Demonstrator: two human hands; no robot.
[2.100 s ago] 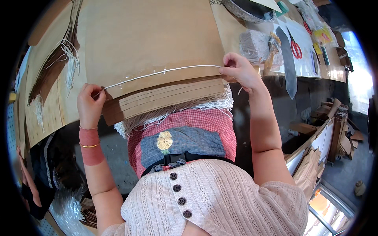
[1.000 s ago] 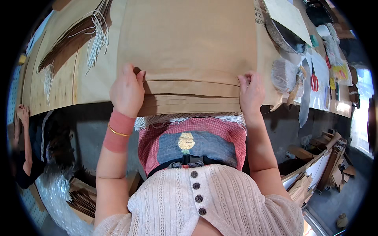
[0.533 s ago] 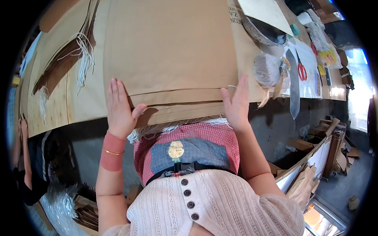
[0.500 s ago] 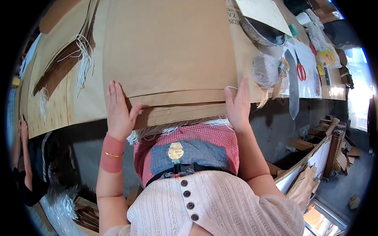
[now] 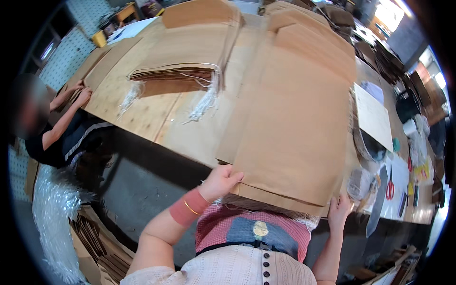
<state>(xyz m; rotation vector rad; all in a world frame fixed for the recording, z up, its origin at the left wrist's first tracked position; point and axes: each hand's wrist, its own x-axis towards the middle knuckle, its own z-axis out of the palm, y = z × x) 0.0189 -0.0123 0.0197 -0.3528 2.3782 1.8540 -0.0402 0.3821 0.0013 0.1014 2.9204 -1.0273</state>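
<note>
A tall stack of large brown paper bags lies on the table in front of me, its folded flaps at the far end. White strings hang below its near edge. My left hand is closed on the near left corner, thumb on top and the other fingers curled under. At the near right corner my right hand is closed on the edge, its fingers bent and partly blurred. The stack's right side looks smeared by motion. To the left lies a second stack of brown paper bags with white strings.
On the right of the table are red-handled scissors, a long blade, a string ball and a white board over a dark basin. A person handles brown paper at the left. Shiny plastic wrap stands below.
My view has swung left and takes in more of the table. My hands, flat and spread on the stack's sides before, have come down to its near corners and closed.
</note>
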